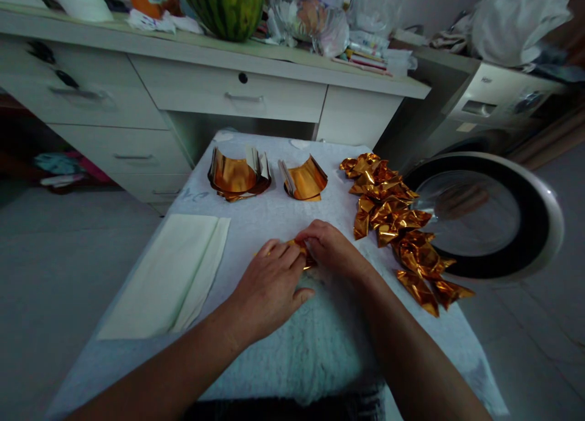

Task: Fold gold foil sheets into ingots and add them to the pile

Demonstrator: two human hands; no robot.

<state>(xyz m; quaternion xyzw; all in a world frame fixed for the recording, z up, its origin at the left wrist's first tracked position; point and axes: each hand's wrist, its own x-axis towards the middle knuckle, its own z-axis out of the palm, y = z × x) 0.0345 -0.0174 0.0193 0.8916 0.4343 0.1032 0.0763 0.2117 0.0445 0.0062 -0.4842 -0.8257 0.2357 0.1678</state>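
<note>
A piece of shiny gold foil paper (307, 261) lies on the cloth-covered table, mostly hidden under both hands. My left hand (273, 281) presses on it, palm down, fingers lying flat and the thumb held apart. At its right, my right hand (329, 247) has its fingers bent and pinched on the foil's edge. Beyond the hands stand two curved stacks of gold sheets, a larger left stack (235, 174) and a smaller right stack (307, 180). Folded gold foil pieces (390, 211) form a long heap on the right.
Folded pale sheets (159, 275) lie at the table's left. Behind the table is a white desk (274, 58) with drawers, a watermelon (223, 7) and plastic bags on top. A washing machine's open round door (484, 214) reaches close to the table's right edge.
</note>
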